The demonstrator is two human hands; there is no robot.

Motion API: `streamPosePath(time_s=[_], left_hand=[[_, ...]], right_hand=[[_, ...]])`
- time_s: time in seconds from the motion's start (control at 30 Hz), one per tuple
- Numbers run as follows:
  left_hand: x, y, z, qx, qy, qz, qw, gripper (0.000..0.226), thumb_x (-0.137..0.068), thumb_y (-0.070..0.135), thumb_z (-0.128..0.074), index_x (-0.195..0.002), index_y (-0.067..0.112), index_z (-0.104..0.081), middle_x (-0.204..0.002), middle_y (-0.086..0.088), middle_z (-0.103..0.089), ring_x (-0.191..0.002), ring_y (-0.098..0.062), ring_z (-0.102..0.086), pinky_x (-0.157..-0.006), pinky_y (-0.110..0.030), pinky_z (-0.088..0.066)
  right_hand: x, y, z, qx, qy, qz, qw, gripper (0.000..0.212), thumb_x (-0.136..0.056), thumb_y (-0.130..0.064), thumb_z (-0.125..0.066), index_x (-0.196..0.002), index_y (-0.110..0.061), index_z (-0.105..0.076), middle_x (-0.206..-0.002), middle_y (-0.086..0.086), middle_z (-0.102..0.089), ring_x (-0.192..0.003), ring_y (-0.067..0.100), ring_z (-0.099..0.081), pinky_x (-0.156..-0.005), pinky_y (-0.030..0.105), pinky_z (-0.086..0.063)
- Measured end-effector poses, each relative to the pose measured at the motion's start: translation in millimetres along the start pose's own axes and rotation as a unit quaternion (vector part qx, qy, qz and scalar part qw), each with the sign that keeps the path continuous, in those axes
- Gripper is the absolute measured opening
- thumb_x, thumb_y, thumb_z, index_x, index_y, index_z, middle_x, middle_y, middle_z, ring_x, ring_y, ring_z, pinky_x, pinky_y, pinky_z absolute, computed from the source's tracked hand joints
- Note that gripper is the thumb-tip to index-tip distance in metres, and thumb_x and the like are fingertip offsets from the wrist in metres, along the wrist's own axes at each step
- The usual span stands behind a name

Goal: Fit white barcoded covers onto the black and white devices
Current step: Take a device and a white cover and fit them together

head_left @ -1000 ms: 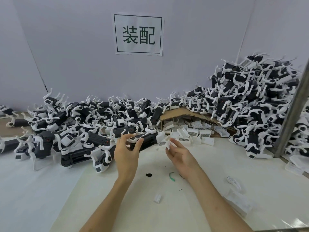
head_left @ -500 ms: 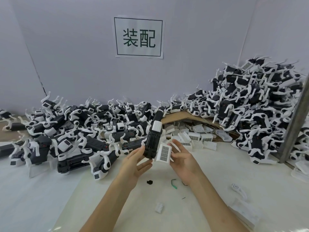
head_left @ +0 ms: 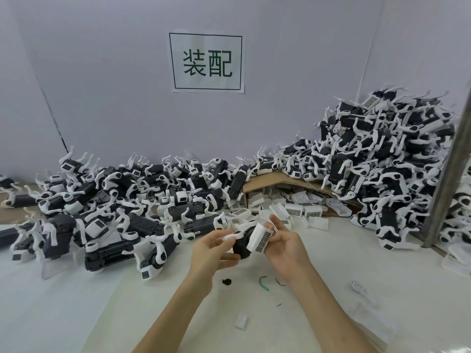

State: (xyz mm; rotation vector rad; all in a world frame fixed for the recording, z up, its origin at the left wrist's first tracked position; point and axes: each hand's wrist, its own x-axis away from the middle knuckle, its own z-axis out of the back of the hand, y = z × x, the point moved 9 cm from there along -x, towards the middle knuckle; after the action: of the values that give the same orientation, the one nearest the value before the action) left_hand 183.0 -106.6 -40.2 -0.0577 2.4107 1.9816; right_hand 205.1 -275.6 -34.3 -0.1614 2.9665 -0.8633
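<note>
my left hand (head_left: 211,250) pinches the device (head_left: 240,248) mid-frame; right hand (head_left: 286,247) clamped on the barcoded cover (head_left: 260,236), which touches the device's end. risk: cover goes on skewed and won't seat, or the device twists out of my thin grip. device heap (head_left: 102,205) at frame left crowds the counter (head_left: 331,276); black bit (head_left: 226,281) just below my hands; spare covers (head_left: 295,212) behind them; taller heap (head_left: 382,179) at right.

1 head-worn wide view looks forward and down, close over the table (head_left: 356,253).
</note>
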Motion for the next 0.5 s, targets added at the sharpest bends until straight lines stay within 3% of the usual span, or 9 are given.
streamPosePath(time_s=[0.17, 0.23, 0.37, 0.5], left_hand=[[9, 14, -11, -0.135, 0.019, -0.106, 0.985, 0.015, -0.094, 0.001, -0.065, -0.094, 0.012, -0.075, -0.083, -0.008, -0.070, -0.065, -0.018, -0.072, -0.064, -0.027, -0.060], [10, 17, -13, -0.155, 0.019, -0.126, 0.980, 0.015, -0.093, -0.001, -0.065, -0.092, 0.010, -0.075, -0.084, -0.011, -0.073, -0.068, -0.015, -0.072, -0.070, -0.029, -0.062], [11, 19, -18, -0.109, -0.002, -0.130, 0.985, 0.019, -0.094, -0.007, -0.060, -0.086, 0.004, -0.072, -0.084, -0.007, -0.076, -0.079, -0.013, -0.073, -0.069, -0.022, -0.058], [7, 14, -15, -0.061, -0.019, -0.105, 0.992, 0.018, -0.095, -0.006, -0.060, -0.089, 0.005, -0.074, -0.082, -0.002, -0.076, -0.081, -0.014, -0.072, -0.072, -0.023, -0.059]], right_hand=[[-1, -2, 14, 0.028, 0.077, 0.011, 0.997, 0.046, -0.079, 0.020, -0.034, -0.102, -0.008, -0.062, -0.109, 0.024, -0.062, -0.098, 0.037, -0.060, -0.092, 0.045, -0.048], [-1, -2, 20, 0.030, 0.106, 0.012, 0.994, 0.041, -0.086, 0.017, -0.033, -0.104, -0.007, -0.061, -0.109, 0.023, -0.061, -0.098, 0.036, -0.059, -0.092, 0.044, -0.049], [-1, -3, 24, 0.058, 0.131, 0.011, 0.990, 0.036, -0.091, 0.013, -0.035, -0.102, -0.009, -0.062, -0.099, 0.019, -0.062, -0.086, 0.029, -0.059, -0.072, 0.036, -0.049], [0, 0, 24, 0.075, 0.132, 0.002, 0.988, 0.036, -0.095, 0.011, -0.036, -0.106, -0.012, -0.061, -0.103, 0.018, -0.061, -0.087, 0.029, -0.058, -0.069, 0.035, -0.048]])
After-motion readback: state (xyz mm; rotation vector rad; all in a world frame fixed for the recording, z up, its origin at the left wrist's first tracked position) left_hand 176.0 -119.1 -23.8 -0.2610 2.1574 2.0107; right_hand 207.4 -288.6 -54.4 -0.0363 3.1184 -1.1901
